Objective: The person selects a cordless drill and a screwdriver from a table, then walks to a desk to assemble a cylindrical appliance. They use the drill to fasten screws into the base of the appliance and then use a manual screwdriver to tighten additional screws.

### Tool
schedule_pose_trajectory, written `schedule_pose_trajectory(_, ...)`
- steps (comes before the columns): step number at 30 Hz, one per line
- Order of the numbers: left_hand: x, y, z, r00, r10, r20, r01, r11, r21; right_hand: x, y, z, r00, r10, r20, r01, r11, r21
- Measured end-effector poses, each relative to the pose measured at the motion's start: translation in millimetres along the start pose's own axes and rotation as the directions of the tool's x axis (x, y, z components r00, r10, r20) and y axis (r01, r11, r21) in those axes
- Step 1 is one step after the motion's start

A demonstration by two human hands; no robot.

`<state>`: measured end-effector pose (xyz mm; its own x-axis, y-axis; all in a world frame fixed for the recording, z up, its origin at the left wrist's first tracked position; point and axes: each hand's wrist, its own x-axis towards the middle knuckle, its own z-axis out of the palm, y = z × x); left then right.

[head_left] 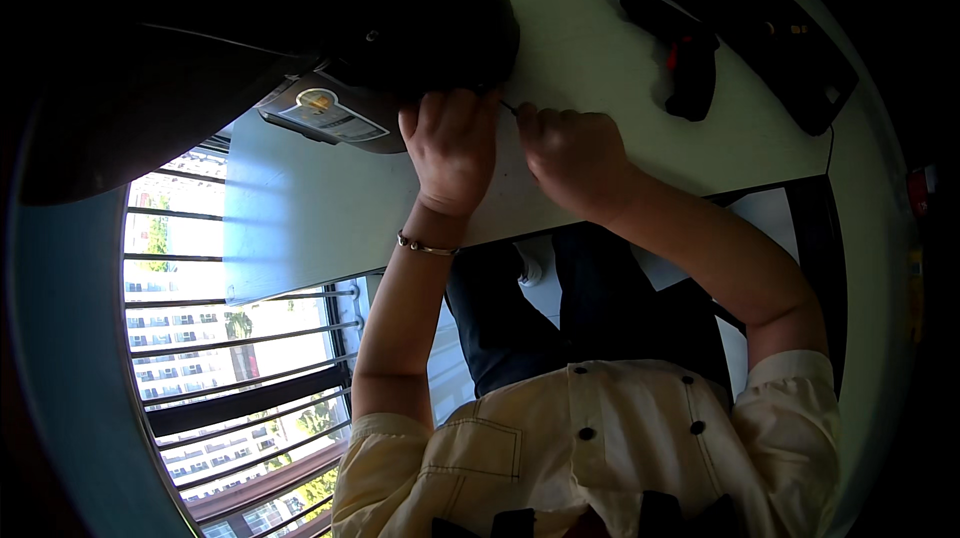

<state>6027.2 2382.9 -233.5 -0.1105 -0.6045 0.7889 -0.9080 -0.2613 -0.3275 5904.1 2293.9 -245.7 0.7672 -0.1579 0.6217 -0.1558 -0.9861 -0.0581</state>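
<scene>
A large dark machine [420, 18] with a rounded casing takes up the upper left. A shiny panel with a label [335, 118] shows at its lower edge. My left hand [452, 148] is against that edge, its fingers curled onto the casing and the fingertips lost in shadow. Close by on the right, my right hand [575, 153] is closed around a thin dark rod, perhaps a screwdriver. The rod's tip [508, 109] points left at the machine's edge; most of it is hidden in my fist.
On the pale table [570, 48], a black and red cordless screwdriver [680, 53] lies at the upper right. Beside it is a long black tool case [770, 38] with a red item in it. A barred window [240, 338] is at the left, below the table's edge.
</scene>
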Motion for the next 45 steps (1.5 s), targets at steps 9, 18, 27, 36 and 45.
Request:
schedule_pose_trajectory(9,-0.9,2.6,-1.0,1.000,-0.017,0.021,0.017,1.000,-0.020,9.8,10.3,-9.4,0.692,0.239,0.681,-0.711,0.064,0.700)
schedule_pose_trajectory(18,-1.2,-35.9,-49.9,0.942,-0.111,-0.317,0.152,0.983,0.106,9.2,12.6,-0.4,0.734,0.344,0.585,-0.672,0.243,0.700)
schedule_pose_trajectory(27,43.6,-114.7,-53.8,0.731,-0.668,-0.142,0.537,0.690,-0.485,11.9,13.1,-1.2,0.811,0.366,0.457,-0.585,0.468,0.662)
schedule_pose_trajectory(36,37.4,-139.4,-39.9,0.859,-0.483,-0.169,0.490,0.872,0.002,0.5,15.2,7.2,0.980,-0.127,-0.151,0.107,0.985,-0.133)
schedule_pose_trajectory(45,41.6,-132.7,-44.5,0.910,-0.372,-0.182,0.394,0.913,0.105,16.3,11.5,-1.1,0.891,0.318,0.326,-0.455,0.631,0.628)
